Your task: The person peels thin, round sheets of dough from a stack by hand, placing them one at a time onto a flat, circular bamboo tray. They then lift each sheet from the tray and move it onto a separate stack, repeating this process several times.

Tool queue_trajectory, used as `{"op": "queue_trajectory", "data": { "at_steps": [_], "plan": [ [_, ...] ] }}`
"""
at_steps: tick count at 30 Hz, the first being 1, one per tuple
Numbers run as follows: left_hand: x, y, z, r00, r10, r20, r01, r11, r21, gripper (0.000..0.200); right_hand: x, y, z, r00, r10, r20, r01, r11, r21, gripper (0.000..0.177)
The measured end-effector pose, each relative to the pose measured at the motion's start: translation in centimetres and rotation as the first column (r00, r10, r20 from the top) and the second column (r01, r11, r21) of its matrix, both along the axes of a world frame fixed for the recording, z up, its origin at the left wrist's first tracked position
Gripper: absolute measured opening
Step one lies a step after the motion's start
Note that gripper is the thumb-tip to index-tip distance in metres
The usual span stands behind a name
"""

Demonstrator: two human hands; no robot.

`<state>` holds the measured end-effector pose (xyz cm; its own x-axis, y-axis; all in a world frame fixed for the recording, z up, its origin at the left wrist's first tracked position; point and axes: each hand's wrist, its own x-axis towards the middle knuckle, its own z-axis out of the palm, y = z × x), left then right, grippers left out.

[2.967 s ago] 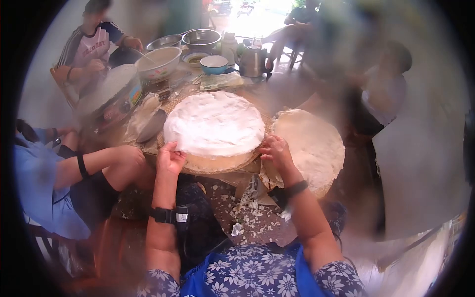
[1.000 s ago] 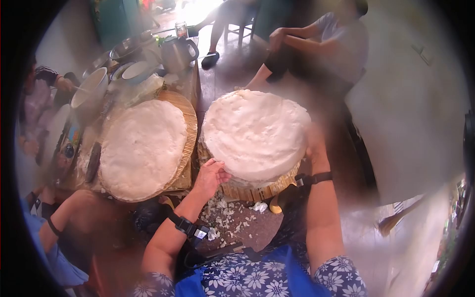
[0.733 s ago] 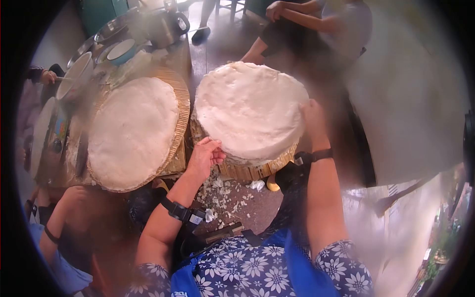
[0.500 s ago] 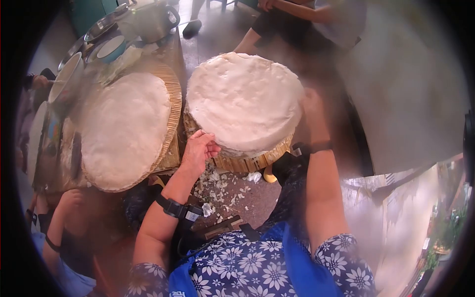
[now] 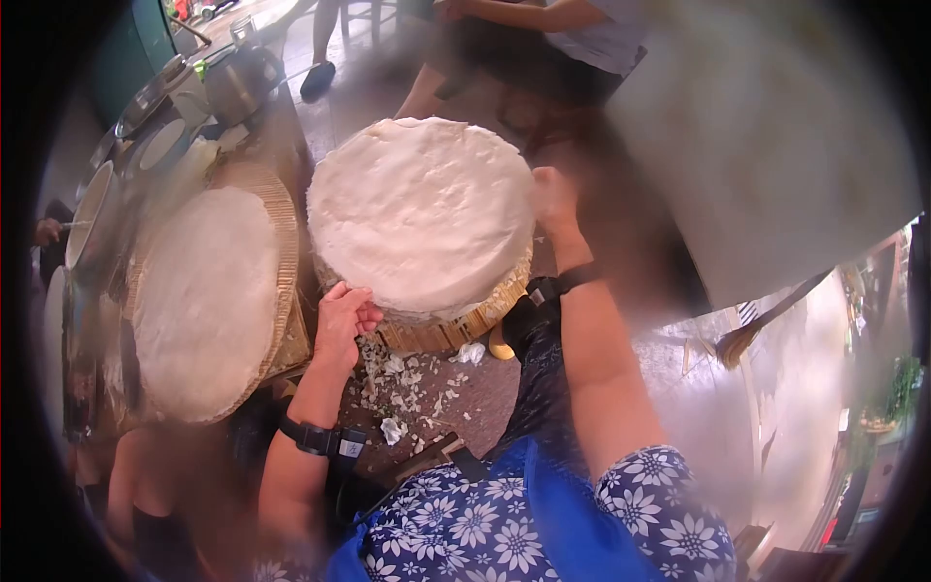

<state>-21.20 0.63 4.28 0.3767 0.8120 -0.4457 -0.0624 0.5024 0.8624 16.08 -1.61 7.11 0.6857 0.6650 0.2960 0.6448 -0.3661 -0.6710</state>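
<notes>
A thick, round white slab [image 5: 422,213] lay on a woven round mat [image 5: 441,332], right of the table [image 5: 291,145]. At its near left edge, the left hand [image 5: 341,325] had its fingers curled close together. The right hand [image 5: 556,202] was at the slab's right edge, seemingly touching it, though blur left the state of its fingers impossible to tell. On the table, a second white slab [image 5: 208,306] lay on another woven mat [image 5: 285,233], and pale scraps [image 5: 412,388] were scattered below the first.
</notes>
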Motion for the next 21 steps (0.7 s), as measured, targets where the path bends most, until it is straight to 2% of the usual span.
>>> {"op": "queue_trajectory", "data": {
  "at_steps": [1, 5, 6, 9, 12, 16, 20, 21],
  "plan": [
    [0.1, -0.1, 0.2, 1.0, 0.005, 0.0, -0.005, 1.0, -0.009, 0.007, -0.5, -0.3, 0.2, 1.0, -0.012, 0.001, 0.011, 1.0, 0.028, 0.038],
    [0.5, -0.3, 1.0, 1.0, 0.023, -0.005, -0.023, 0.999, -0.029, 0.006, -0.8, -1.0, 1.0, 0.997, -0.038, -0.066, 0.035, 0.998, -0.045, 0.032],
    [0.4, -0.3, 0.9, 1.0, 0.025, -0.003, -0.025, 0.999, -0.029, 0.006, 0.0, -0.9, -0.1, 0.999, -0.022, -0.046, 0.022, 1.0, -0.014, 0.032],
    [0.4, -0.2, 0.6, 1.0, 0.028, 0.003, -0.028, 0.999, -0.041, 0.006, 1.6, -0.1, -2.0, 0.998, 0.059, -0.002, -0.058, 0.992, -0.114, 0.032],
    [0.4, -0.2, 0.7, 0.999, 0.037, 0.012, -0.037, 0.998, -0.052, 0.005, 1.2, 0.0, -2.9, 0.98, 0.19, 0.063, -0.187, 0.981, -0.053, 0.032],
    [0.3, -0.3, 0.7, 0.999, 0.035, 0.032, -0.033, 0.998, -0.051, 0.005, 0.8, 0.1, -3.0, 0.987, 0.136, 0.089, -0.129, 0.988, -0.079, 0.031],
    [0.2, -0.4, 0.4, 0.996, 0.055, 0.076, -0.053, 0.998, -0.04, 0.005, 0.7, 0.0, -2.7, 0.983, 0.18, 0.025, -0.179, 0.983, -0.037, 0.032],
    [0.1, -0.5, 0.2, 0.995, 0.063, 0.075, -0.061, 0.998, -0.035, 0.006, -0.2, -0.4, -1.6, 0.974, 0.2, 0.105, -0.196, 0.979, -0.049, 0.033]
  ]
}}
